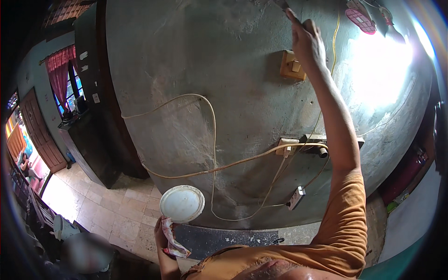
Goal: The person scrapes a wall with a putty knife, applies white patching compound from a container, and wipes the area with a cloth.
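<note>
My right hand [309, 44] is raised high against the grey-green wall [252, 107], its fingers closed round a dark flat tool like a putty knife [283, 4]. The index finger stretches along the tool, and the top edge of the picture cuts off part of it. Low on the left, my left hand [161, 235] is closed on a crumpled white and red packet [173, 242]. Just above those fingers is a round white lid [182, 204], its lower rim meeting the packet. Whether the same hand also grips the lid I cannot tell.
A yellowed light switch [293, 65] sits below my right hand. Loose cables [224, 165] cross the wall to a socket [286, 146] and a hanging power strip [296, 198]. A bright lamp glares at right. A dark cabinet [88, 144] stands left; a person [29, 167] sits beyond the doorway.
</note>
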`<state>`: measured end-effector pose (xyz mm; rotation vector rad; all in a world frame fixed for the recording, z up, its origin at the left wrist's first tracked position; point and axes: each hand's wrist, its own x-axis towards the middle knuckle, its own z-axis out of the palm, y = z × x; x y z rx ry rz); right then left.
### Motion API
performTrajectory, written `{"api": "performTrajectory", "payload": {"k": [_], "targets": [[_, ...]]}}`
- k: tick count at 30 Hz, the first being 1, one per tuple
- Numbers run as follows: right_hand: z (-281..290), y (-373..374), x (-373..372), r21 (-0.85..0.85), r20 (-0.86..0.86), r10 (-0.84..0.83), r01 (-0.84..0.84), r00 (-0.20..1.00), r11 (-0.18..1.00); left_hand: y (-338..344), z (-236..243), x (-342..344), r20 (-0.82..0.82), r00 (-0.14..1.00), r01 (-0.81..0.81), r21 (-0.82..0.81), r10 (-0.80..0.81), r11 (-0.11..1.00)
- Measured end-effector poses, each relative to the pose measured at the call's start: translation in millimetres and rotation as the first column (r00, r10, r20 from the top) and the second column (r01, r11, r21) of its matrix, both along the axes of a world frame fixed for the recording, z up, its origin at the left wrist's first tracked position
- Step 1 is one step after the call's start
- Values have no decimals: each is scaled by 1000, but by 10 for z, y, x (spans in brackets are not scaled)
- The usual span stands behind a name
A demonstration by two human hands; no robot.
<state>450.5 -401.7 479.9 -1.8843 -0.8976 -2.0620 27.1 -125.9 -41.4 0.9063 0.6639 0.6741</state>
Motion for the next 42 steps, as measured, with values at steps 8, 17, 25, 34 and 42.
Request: {"api": "performTrajectory", "payload": {"k": [8, 17, 25, 34, 42], "targets": [[-687, 543, -444, -31, -275, 168, -184, 947, 983, -8, -20, -39, 22, 1000, -4, -47, 5, 999], [-431, 1226, -568, -2, -463, 137, -155, 876, 988, 32, -126, -71, 136, 991, 19, 12, -20, 1000], [-201, 1310, -598, 178, -409, 222, -161, 885, 971, 87, -202, -106, 106, 994, -29, 33, 25, 999], [-143, 1435, -756, 251, -374, 315, -231, 872, 940, 119, -220, -232, 157, 987, 27, -7, -25, 1000], [-436, 1691, -1029, 166, -559, 290, -238, 777, 957, 150, -201, -276, 131, 991, -1, -1, 1, 1000]]}}
